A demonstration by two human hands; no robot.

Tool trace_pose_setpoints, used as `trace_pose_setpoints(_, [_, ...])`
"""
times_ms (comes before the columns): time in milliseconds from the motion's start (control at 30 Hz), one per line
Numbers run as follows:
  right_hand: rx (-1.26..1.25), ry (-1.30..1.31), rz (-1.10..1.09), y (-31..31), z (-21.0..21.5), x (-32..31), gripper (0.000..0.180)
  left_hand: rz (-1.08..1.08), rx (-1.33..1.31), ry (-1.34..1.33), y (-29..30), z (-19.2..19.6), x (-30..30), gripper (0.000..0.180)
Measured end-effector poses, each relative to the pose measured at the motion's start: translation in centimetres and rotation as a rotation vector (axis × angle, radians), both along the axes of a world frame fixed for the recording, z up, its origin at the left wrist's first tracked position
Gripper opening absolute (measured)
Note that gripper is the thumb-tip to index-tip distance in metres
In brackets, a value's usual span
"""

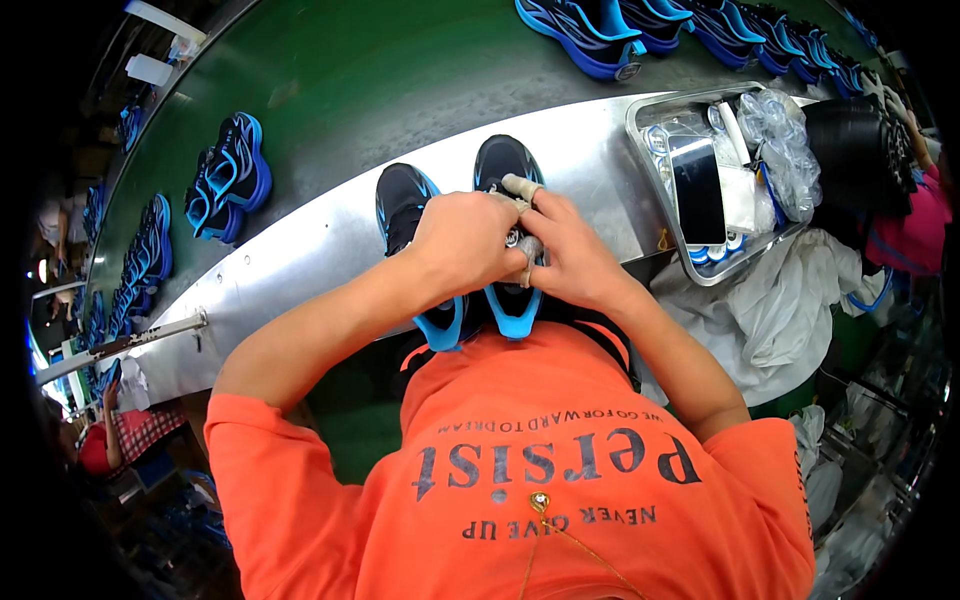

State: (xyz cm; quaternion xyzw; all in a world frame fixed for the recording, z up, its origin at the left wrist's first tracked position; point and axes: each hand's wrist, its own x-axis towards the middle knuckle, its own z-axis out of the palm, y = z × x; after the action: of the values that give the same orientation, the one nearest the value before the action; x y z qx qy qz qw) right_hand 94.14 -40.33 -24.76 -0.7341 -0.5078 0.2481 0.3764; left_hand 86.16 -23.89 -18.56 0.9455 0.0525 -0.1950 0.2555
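Observation:
Two black sneakers with bright blue heels stand side by side at the metal edge, toes pointing away from me: a left sneaker (403,205) and a right sneaker (507,160). Over the lacing area of the right one, my left hand (462,238) and my right hand (578,255) meet with fingers bent and pinched together. Pale coverings wrap some of my fingertips. A small dark-and-light bit shows between the fingers, but what they pinch is mostly hidden. My left hand and wrist also cover the middle of the left sneaker.
A metal tray (640,150) at the right holds a dark-screened phone (697,190), round stickers and clear plastic. White cloth (770,320) hangs below it. On the green belt (340,80) stand more sneakers (230,175), with a row (590,40) at the far right. Other people are at both sides.

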Motion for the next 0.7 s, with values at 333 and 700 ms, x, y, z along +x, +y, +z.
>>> trace_pose_setpoints(333, [0.046,0.188,0.071,-0.2,2.4,2.9,0.068,0.226,-0.236,-0.496,-0.5,0.0,-4.2,0.028])
trace_pose_setpoints(700, [-0.090,0.027,0.005,0.1,4.0,1.3,0.038,0.534,-0.777,-0.127,-5.7,-1.1,-8.3,0.022])
